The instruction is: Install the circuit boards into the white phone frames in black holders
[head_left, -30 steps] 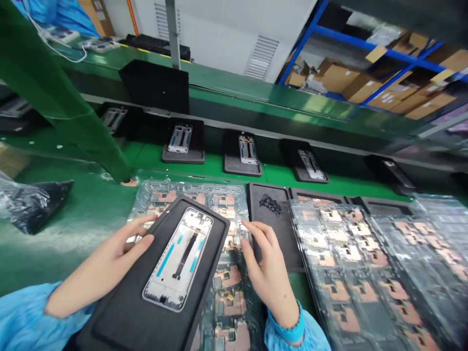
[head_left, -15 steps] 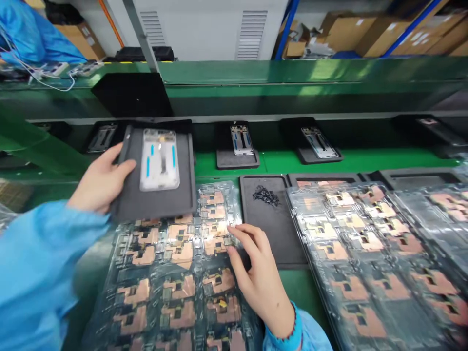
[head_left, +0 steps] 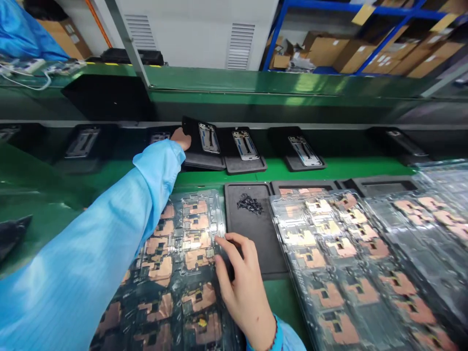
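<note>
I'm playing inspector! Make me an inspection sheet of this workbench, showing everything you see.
surface: green bench with black foam trays in a row.
job's things: a tilted black foam tray holding a phone frame; more phone frames on trays beside it; clear plastic trays of copper-coloured parts.
clutter: small black bits piled on a black mat; a black bag at the left edge.
hands: left hand at the tilted tray's edge; right hand on a clear tray's edge.
cables: white cable, far left.
surroundings: white vented cabinet; blue shelves with cardboard boxes.
</note>
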`<act>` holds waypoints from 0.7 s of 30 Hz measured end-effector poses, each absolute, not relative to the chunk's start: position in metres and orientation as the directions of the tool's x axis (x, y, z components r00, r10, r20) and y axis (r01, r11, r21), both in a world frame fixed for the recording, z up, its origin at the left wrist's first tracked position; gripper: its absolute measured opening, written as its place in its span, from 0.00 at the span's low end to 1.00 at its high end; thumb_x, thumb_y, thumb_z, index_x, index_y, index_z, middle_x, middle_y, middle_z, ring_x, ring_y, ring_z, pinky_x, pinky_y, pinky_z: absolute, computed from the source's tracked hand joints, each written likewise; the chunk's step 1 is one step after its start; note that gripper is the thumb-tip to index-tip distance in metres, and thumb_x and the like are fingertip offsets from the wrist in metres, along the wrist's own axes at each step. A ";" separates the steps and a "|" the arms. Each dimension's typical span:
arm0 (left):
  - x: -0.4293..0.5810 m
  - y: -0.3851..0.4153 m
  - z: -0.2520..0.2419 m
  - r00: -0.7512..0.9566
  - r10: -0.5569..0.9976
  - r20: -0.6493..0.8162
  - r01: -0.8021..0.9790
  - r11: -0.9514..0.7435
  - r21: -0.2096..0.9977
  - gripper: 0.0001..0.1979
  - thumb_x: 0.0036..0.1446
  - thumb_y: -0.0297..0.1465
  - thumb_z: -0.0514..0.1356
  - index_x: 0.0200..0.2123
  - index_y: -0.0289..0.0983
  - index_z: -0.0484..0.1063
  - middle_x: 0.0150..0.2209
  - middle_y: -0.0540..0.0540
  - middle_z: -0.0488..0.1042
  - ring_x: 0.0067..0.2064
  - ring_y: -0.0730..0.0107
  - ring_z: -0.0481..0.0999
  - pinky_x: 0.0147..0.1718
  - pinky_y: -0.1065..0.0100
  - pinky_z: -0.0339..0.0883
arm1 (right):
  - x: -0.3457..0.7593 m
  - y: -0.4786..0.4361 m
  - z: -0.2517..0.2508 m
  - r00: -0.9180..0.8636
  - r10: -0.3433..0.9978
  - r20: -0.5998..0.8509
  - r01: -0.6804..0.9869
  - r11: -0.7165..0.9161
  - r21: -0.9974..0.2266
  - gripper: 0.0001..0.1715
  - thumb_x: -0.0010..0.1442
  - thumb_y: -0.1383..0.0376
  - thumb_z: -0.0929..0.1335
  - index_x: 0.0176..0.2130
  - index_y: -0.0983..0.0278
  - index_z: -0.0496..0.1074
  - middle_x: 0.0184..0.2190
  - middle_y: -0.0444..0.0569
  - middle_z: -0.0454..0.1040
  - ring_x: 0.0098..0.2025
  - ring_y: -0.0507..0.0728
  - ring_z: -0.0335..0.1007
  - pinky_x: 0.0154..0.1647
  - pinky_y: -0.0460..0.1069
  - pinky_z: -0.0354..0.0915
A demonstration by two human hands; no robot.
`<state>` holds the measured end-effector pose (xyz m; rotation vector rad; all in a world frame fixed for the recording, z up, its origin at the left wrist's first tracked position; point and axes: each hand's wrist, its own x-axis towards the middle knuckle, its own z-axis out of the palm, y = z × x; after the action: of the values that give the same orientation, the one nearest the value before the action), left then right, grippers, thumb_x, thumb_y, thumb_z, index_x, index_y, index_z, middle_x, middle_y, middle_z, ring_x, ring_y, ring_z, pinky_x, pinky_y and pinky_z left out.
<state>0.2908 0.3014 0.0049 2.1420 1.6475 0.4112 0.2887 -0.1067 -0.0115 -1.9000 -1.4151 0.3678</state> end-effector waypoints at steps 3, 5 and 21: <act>0.307 0.283 0.001 0.289 0.956 -0.053 0.886 -0.246 0.393 0.18 0.69 0.38 0.62 0.56 0.34 0.71 0.54 0.39 0.73 0.52 0.57 0.76 0.51 0.51 0.75 | 0.296 -0.106 -0.012 0.419 0.885 0.205 0.720 -0.186 -0.669 0.17 0.72 0.66 0.62 0.58 0.59 0.69 0.50 0.55 0.71 0.53 0.63 0.69 0.50 0.58 0.72; 0.301 0.272 0.008 0.339 0.941 -0.024 0.890 -0.312 0.334 0.19 0.69 0.38 0.61 0.57 0.34 0.70 0.56 0.38 0.72 0.55 0.55 0.75 0.53 0.49 0.73 | 0.308 -0.106 -0.014 0.536 0.827 0.170 0.693 -0.316 -0.648 0.16 0.71 0.67 0.63 0.56 0.63 0.70 0.43 0.54 0.74 0.46 0.61 0.73 0.47 0.56 0.71; 0.076 0.227 0.012 0.811 0.584 -0.017 0.584 -0.812 -0.004 0.30 0.70 0.48 0.39 0.52 0.36 0.72 0.51 0.40 0.73 0.51 0.55 0.71 0.56 0.51 0.66 | 0.352 -0.054 -0.012 0.831 0.556 -0.011 0.541 -0.812 -0.220 0.12 0.70 0.64 0.65 0.44 0.68 0.75 0.33 0.61 0.79 0.35 0.65 0.77 0.37 0.54 0.65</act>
<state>0.0759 0.2265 0.0123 2.9883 0.9640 -0.0266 0.3521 -0.0536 -0.0119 -2.8043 -0.8505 0.1098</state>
